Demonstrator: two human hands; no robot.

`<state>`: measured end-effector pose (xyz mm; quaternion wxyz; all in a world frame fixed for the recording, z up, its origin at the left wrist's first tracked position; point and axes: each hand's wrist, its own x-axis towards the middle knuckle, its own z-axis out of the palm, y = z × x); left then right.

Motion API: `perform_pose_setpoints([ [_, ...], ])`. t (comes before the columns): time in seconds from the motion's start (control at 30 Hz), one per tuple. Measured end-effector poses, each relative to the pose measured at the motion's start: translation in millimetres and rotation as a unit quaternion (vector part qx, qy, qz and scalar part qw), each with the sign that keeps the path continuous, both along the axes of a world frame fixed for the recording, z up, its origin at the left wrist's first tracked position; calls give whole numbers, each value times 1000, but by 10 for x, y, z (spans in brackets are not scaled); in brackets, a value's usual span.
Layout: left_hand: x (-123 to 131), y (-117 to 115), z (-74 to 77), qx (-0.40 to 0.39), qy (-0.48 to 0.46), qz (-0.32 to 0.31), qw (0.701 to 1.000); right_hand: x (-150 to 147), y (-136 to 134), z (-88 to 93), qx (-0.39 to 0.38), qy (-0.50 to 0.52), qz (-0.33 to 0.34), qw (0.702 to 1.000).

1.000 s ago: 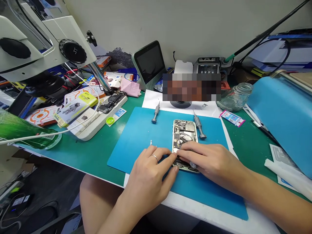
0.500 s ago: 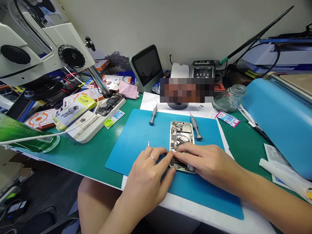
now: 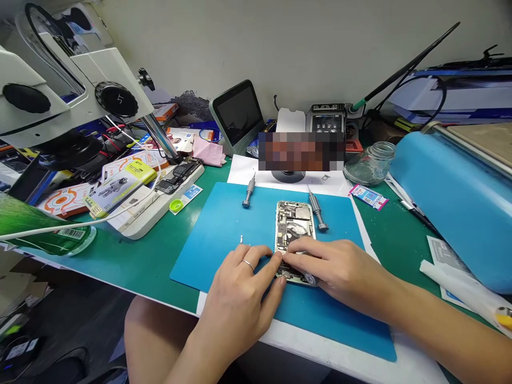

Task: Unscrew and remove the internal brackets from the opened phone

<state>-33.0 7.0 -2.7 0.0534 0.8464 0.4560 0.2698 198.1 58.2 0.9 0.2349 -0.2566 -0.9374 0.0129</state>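
Left hand [image 3: 240, 288]: loosely curved, a plain silver ring [image 3: 248, 264] on 1 finger; index fingertip and thumb touch the left side of an opened, pale-rimmed rectangular phone [image 3: 295, 226]; whether they grip it, I cannot tell.
Right hand [image 3: 340, 266]: fingers bent close together, tips at the phone's bared insides beside the left index fingertip; whether they pinch anything, I cannot tell.
Phone: flat on a thin blue rectangular mat [image 3: 208, 240], right of its middle, lower half partly covered by the hands.
Screwdrivers: 1 slim grey metal screwdriver [image 3: 248, 192] left of the phone, another grey metal screwdriver [image 3: 317, 209] just beside its upper right edge; both tips point away from the person.
Loose part: 1 tiny silvery piece [image 3: 241, 239] near the left fingers.
Bench: green-topped bench [image 3: 152, 272] under the mat.
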Motion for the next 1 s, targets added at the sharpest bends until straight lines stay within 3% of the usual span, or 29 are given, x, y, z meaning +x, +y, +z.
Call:
perform_pose_setpoints([
  [0.77,-7,-12,33,-23,20,-13,999,40,-9,16,-42,31,-40,998],
  [1.0,4,-13,22,-9,13,-12,1000,47,-16,156,-105,140,-63,982],
])
